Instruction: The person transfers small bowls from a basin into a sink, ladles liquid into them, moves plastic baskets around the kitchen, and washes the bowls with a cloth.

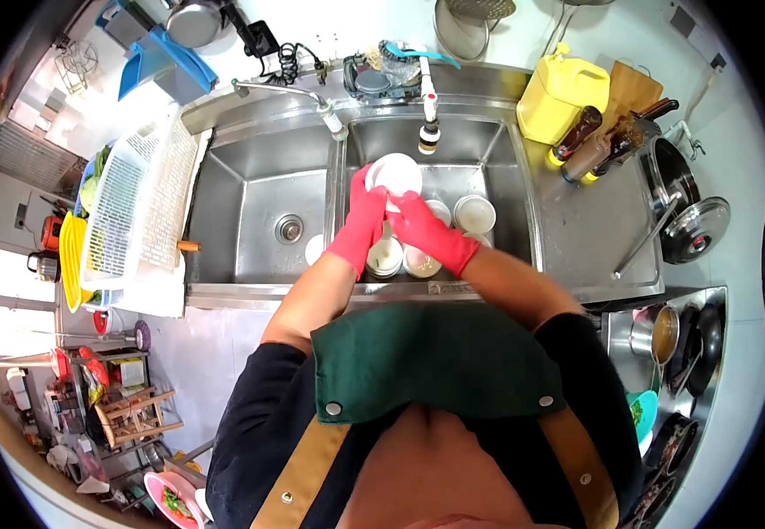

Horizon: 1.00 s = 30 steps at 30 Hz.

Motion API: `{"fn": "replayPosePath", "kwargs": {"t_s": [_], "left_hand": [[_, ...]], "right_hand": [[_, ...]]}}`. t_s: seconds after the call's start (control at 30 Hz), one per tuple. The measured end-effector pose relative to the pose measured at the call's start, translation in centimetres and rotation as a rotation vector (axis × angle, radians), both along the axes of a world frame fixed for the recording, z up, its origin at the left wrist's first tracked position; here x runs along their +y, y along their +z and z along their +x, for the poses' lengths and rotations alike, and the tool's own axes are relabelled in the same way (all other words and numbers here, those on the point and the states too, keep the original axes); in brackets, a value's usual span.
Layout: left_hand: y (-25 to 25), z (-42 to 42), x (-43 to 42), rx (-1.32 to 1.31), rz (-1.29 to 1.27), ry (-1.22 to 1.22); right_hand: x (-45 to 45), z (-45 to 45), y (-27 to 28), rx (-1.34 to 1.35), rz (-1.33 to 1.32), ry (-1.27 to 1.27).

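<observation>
A white bowl point(396, 172) is held over the right sink basin point(508, 185). My left hand point(362, 219), in a pink rubber glove, closes around the bowl's left side. My right hand point(427, 227), gloved the same way, has its fingers closed at the bowl's near edge; whether a cloth or sponge is under them is hidden. Below the hands, several white bowls stand in the basin, among them a bowl point(474, 215) at the right and a stack point(384, 258) near the front. A white dish point(315, 249) sits at the right side of the left basin point(255, 212).
Two faucets, a grey one point(334, 122) and a white one point(429, 137), reach over the sinks. A white plastic rack point(140, 198) stands left. On the right counter are a yellow jug point(563, 95), sauce bottles point(587, 157), a wooden board point(631, 88) and a pot lid point(695, 231).
</observation>
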<state>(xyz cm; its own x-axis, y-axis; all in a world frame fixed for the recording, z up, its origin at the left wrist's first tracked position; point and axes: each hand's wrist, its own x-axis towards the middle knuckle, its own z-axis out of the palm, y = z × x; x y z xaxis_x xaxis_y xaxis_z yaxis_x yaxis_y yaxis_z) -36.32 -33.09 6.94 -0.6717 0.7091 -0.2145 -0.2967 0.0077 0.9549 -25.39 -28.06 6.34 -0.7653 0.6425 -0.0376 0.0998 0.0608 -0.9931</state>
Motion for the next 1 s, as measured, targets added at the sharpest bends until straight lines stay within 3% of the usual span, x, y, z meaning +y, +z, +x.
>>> {"fn": "replayPosePath", "kwargs": {"t_s": [0.07, 0.1, 0.13, 0.17, 0.2, 0.23, 0.27, 0.3, 0.37, 0.4, 0.47, 0.5, 0.53, 0.6, 0.63, 0.7, 0.73, 0.83, 0.87, 0.9, 0.93, 1.0], "left_hand": [[1.0, 0.4, -0.3, 0.126, 0.046, 0.018], [1.6, 0.6, -0.7, 0.189, 0.063, 0.028], [-1.6, -0.7, -0.2, 0.418, 0.204, -0.028], [-1.6, -0.6, -0.6, 0.360, 0.227, -0.079], [-1.3, -0.4, -0.9, 0.303, 0.252, -0.135], [-0.9, -0.5, -0.8, 0.246, 0.280, -0.192], [-0.5, -1.4, 0.9, -0.309, 0.158, -0.138], [-0.5, -1.8, 0.8, -0.281, 0.083, -0.150], [6.1, 0.3, -1.3, -0.225, -0.073, -0.163], [5.5, 0.7, -1.3, -0.197, -0.022, -0.079], [3.8, 0.3, -1.4, -0.181, 0.030, -0.099], [3.1, -0.1, -1.4, -0.170, 0.057, -0.109], [2.6, -0.5, -1.2, -0.180, 0.035, -0.068], [2.2, -1.2, -1.2, -0.157, 0.021, -0.119], [2.0, -1.1, -1.6, -0.149, 0.005, -0.145], [4.1, 0.1, -1.8, -0.165, -0.028, -0.490], [5.6, 1.3, -1.9, -0.218, 0.065, -0.553], [5.5, 3.5, -0.7, -0.525, 0.286, -0.527], [5.1, 3.5, -0.3, -0.492, 0.299, -0.497], [4.6, 3.4, 0.0, -0.459, 0.311, -0.467], [4.4, 3.0, 0.3, -0.267, 0.279, -0.446], [7.9, 4.3, 0.2, -0.332, 0.271, -0.153]], "right_hand": [[0.8, -0.8, -1.3, 0.097, -0.370, -0.015], [1.5, -1.3, -1.5, 0.083, -0.416, -0.140], [1.7, -1.8, -0.5, 0.067, -0.461, -0.260], [1.8, -2.0, 0.9, 0.048, -0.509, -0.380], [2.2, -1.9, 3.9, -0.228, -0.259, -0.267], [2.2, -2.4, 3.1, -0.138, -0.187, -0.164], [2.1, -2.9, 1.9, -0.052, -0.110, -0.061], [2.3, -3.1, 0.7, 0.029, -0.028, 0.046], [2.8, -0.1, 6.0, -0.452, 0.697, 0.383], [4.5, 2.1, 5.4, -0.151, 0.998, 0.411], [5.8, 4.8, 8.1, -0.161, 1.213, 0.480], [5.8, 5.6, 11.5, -0.485, 1.128, 0.516], [8.0, 6.5, 9.3, -0.071, 0.964, 0.500], [8.7, 8.1, 8.1, -0.131, 1.103, 0.114], [8.1, 7.2, 8.1, 0.073, 1.068, 0.075], [5.8, 3.9, 8.2, 0.476, 0.964, -0.029], [5.7, 3.4, 9.2, 0.420, 0.371, 0.084], [6.5, 2.7, 13.8, 0.318, -0.677, 0.275], [7.2, 1.3, 10.6, 0.457, -0.879, 0.395], [7.1, 0.6, 8.6, 0.473, -0.703, 0.307], [7.0, -0.1, 6.6, 0.468, -0.528, 0.206], [5.4, -1.4, 2.3, 0.471, -0.387, -0.008]]}}
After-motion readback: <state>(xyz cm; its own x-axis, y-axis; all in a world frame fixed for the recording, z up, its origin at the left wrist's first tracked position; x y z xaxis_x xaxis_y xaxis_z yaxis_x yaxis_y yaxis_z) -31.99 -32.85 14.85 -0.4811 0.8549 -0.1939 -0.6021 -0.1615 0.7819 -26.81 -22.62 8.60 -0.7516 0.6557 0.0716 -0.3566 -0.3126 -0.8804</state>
